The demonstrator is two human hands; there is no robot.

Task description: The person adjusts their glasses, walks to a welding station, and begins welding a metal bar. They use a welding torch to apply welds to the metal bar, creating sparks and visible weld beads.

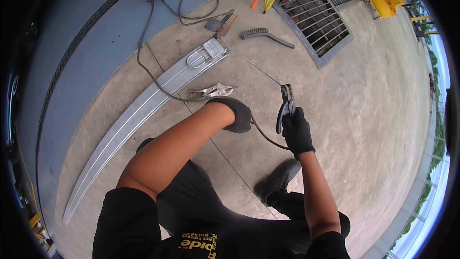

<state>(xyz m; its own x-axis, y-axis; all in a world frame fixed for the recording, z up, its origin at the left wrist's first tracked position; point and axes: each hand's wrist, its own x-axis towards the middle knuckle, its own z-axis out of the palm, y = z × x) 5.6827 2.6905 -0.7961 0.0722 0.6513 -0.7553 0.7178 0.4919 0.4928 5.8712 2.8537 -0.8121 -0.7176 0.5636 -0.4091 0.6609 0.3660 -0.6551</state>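
Steady rod [257,67] toward far end of metal beam [143,103] at left, with right hand [298,132] wrapped around black clamp [287,95]; allow cable [265,136] slack. Cannot tell opening or hold of left hand [237,115].

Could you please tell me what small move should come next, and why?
I would probably use the left hand to draw the black cable off the grey metal rail: it crosses the rail, passes at that hand and leads toward the right hand, which grips an electrode holder whose thin rod points toward the rail's far end.
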